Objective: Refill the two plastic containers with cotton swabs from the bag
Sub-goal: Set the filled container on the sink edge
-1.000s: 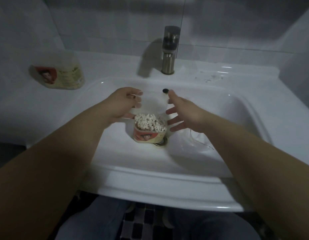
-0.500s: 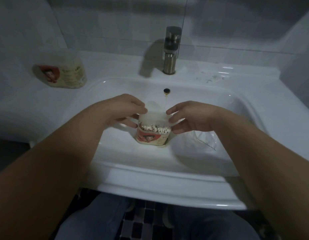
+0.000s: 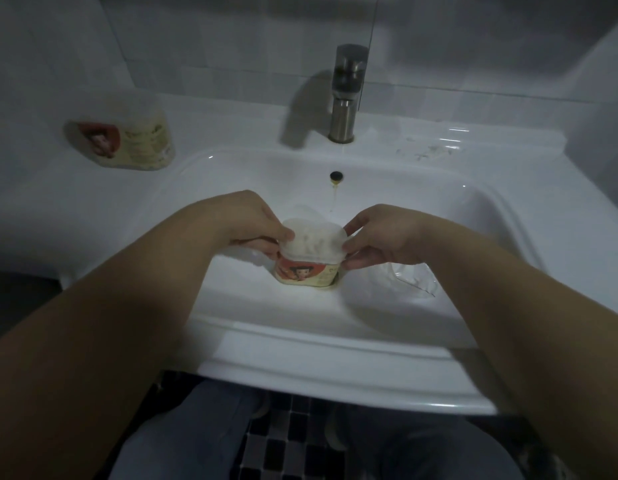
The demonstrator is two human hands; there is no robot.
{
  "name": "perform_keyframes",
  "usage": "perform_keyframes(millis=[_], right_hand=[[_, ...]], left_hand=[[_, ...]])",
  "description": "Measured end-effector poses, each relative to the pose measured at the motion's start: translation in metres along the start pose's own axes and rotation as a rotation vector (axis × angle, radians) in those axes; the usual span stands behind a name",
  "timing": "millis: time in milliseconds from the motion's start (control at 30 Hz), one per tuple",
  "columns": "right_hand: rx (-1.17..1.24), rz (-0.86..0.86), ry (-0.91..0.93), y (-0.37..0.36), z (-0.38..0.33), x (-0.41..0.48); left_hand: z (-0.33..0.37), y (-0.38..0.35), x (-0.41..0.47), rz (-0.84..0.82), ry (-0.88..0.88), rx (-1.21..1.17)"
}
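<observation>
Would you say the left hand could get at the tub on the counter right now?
Likely not yet: the left hand pinches the lid over the basin tub, though nothing stands between it and the counter tub.

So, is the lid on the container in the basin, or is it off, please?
On: the translucent lid sits over the container, left hand and right hand pinching its edges. Fully snapped shut: cannot tell.

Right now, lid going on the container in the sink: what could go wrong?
The container stands on the sloped floor of the basin, by the drain; uneven pressing by the left hand and right hand may tip it.
The lid looks unseated and may pop off.
The clear bag lies beside the right wrist and could snag.
</observation>
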State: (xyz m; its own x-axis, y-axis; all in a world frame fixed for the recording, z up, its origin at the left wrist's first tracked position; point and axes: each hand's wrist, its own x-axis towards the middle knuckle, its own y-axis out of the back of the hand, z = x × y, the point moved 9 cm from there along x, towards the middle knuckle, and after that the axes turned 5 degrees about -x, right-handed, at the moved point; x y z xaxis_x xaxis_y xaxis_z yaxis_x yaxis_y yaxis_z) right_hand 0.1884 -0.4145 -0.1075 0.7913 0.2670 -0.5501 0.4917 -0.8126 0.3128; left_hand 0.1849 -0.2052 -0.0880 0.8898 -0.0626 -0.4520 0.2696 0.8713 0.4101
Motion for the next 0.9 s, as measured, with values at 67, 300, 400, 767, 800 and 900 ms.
perform_keyframes(millis=[67,300,400,767,800,900], right_hand=[[0.012,0.002,-0.005,0.000,0.001,0.001],[-0.077,-0.079,0.026,-0.008,0.003,-0.002],[-0.108,-0.199,0.074,-0.023,0.003,-0.004],[-0.206,0.100,0.311,0.006,-0.031,-0.010],[-0.209,0.121,0.326,0.010,-0.034,-0.013],[-0.162,0.159,0.359,0.017,-0.040,-0.017]], left_hand=[[0.000,0.000,0.001,0.003,-0.007,-0.008],[-0.003,-0.009,0.002,-0.089,-0.043,0.006],[-0.004,-0.016,0.001,-0.137,-0.038,0.018],[0.023,-0.009,-0.014,-0.117,-0.206,-0.059],[0.027,-0.006,-0.015,-0.094,-0.236,-0.076],[0.036,0.002,-0.019,-0.050,-0.309,-0.123]])
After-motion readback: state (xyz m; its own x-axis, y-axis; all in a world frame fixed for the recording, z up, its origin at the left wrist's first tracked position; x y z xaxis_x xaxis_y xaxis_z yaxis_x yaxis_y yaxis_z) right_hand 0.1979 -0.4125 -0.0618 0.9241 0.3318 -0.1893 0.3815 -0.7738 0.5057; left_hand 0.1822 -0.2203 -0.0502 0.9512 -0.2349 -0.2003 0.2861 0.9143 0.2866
